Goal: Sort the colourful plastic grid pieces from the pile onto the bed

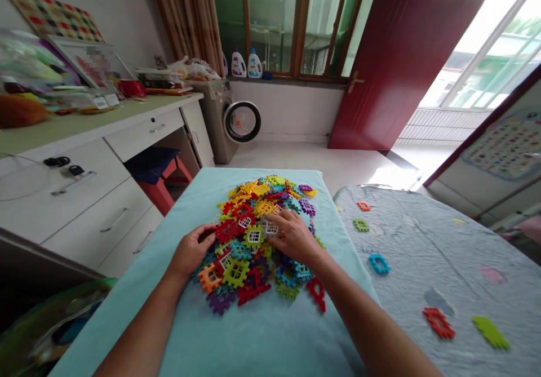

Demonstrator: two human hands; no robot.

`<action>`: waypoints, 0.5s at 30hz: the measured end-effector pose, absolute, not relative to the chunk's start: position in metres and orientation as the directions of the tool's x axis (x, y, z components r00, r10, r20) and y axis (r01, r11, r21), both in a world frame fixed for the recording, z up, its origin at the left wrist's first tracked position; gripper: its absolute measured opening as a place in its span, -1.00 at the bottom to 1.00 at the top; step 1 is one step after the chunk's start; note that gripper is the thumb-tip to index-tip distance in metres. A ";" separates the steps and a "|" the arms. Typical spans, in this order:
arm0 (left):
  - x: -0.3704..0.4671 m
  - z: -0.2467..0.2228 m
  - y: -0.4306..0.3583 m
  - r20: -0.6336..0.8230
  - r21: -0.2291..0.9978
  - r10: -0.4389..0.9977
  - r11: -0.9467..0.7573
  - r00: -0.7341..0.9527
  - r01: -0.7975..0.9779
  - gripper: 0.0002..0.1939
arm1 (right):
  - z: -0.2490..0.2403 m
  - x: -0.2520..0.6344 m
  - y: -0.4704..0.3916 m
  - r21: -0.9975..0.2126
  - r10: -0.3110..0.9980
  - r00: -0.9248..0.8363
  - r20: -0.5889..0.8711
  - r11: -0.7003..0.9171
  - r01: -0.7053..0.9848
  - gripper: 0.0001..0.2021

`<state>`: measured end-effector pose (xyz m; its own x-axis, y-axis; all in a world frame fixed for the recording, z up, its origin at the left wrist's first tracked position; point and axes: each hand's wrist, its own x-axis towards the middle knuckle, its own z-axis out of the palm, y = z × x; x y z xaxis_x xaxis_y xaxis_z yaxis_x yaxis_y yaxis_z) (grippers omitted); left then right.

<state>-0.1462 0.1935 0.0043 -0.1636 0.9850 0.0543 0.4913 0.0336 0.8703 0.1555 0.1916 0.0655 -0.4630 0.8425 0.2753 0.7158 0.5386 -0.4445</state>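
The table under a pale blue cloth (253,349) spreads beneath both hands, perhaps chosen as a level, soft bed that stops pieces sliding. Off to the right of the right hand is a second table under a grey-blue cloth (406,292). Between and just beyond the hands lies the heap of plastic tiles (257,219), probably gathered there so either hand reaches it easily.

The right hand (296,236) rests over the heap's near-right part, fingers bent and thumb apart from them, around a pale grey tile (271,228); whether they clamp it cannot be told. The left hand (198,247) curls at the heap's left edge, thumb near the fingers, perhaps to steady the pile; whether anything is pinched there cannot be told.

Well to the right of the right hand lie a blue tile (379,264) and a lime tile (490,332). Between the hands, a red tile (227,230) sits just beside the left fingertips, and a yellow-green tile (253,236) lies nearer the middle; such overlapping, notched edges could snag a piece being lifted
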 end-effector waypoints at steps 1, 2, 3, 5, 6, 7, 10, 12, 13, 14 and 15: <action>-0.145 0.007 0.192 0.113 0.838 0.980 -0.005 -0.164 0.546 -0.47 | 0.067 0.156 0.189 -0.447 0.845 -0.463 0.267 0.534 0.718 -0.50; -0.142 0.011 0.189 0.200 0.793 0.968 -0.068 -0.153 0.605 -0.49 | 0.067 0.157 0.187 -0.452 0.850 -0.456 0.265 0.527 0.720 -0.49; -0.138 0.017 0.185 0.299 0.732 0.947 -0.150 -0.116 0.665 -0.50 | 0.068 0.157 0.185 -0.459 0.855 -0.446 0.264 0.518 0.721 -0.49; -0.125 0.031 0.177 0.459 0.587 0.888 -0.333 0.036 0.738 -0.50 | 0.068 0.158 0.181 -0.478 0.862 -0.434 0.262 0.507 0.718 -0.45; -0.117 0.037 0.173 0.468 0.537 0.872 -0.409 0.142 0.738 -0.46 | 0.068 0.159 0.180 -0.487 0.862 -0.435 0.260 0.506 0.711 -0.44; -0.108 0.042 0.170 0.442 0.501 0.863 -0.462 0.243 0.732 -0.40 | 0.067 0.159 0.179 -0.497 0.860 -0.439 0.260 0.509 0.703 -0.42; -0.087 0.047 0.168 0.346 0.423 0.837 -0.543 0.424 0.726 -0.22 | 0.064 0.161 0.177 -0.517 0.845 -0.454 0.281 0.532 0.671 -0.41; -0.079 0.043 0.171 0.314 0.387 0.831 -0.554 0.460 0.737 -0.24 | 0.062 0.162 0.175 -0.530 0.836 -0.456 0.306 0.547 0.648 -0.42; -0.078 0.041 0.172 0.311 0.373 0.830 -0.554 0.462 0.744 -0.28 | 0.061 0.162 0.175 -0.539 0.835 -0.451 0.315 0.549 0.639 -0.43; -0.078 0.038 0.173 0.314 0.360 0.830 -0.554 0.461 0.751 -0.36 | 0.060 0.163 0.174 -0.550 0.835 -0.445 0.323 0.548 0.630 -0.43; -0.078 0.037 0.174 0.322 0.347 0.828 -0.555 0.460 0.756 -0.45 | 0.060 0.163 0.173 -0.562 0.837 -0.438 0.328 0.545 0.622 -0.44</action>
<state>-0.0779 0.1736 0.0368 0.4597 0.8276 0.3222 0.7561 -0.5550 0.3468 0.1634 0.1734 0.0599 -0.4376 0.8372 0.3279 0.6223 0.5452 -0.5616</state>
